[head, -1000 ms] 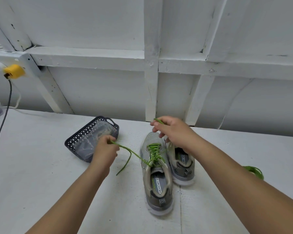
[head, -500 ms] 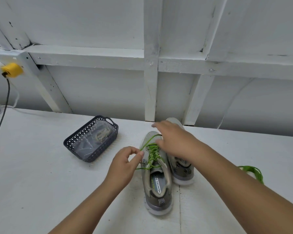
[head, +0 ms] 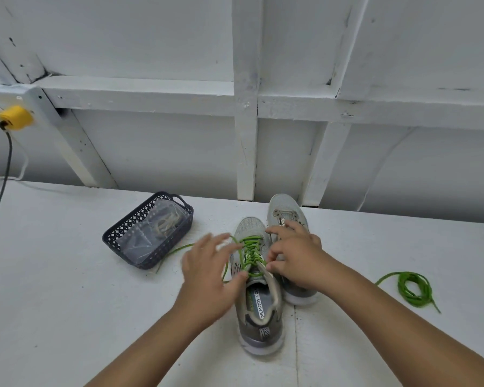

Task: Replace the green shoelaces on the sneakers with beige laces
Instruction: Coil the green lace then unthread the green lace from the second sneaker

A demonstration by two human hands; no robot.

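Lace (head: 251, 254) runs lengthwise up the near sneaker (head: 256, 289), between left hand (head: 207, 275), fingers spread, and right hand (head: 296, 261), fingers pinching its lowest crossing.

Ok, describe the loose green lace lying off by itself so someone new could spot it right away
On the white table, look right of the two grey sneakers, past the right hand. The loose green lace lies there, coiled in a small bundle. Unlike the green lace threaded through the nearer sneaker, it touches no shoe.

Left grip (head: 207, 270) blurred with fingers spread; right grip (head: 295, 259) has curled fingers, forearms converging.
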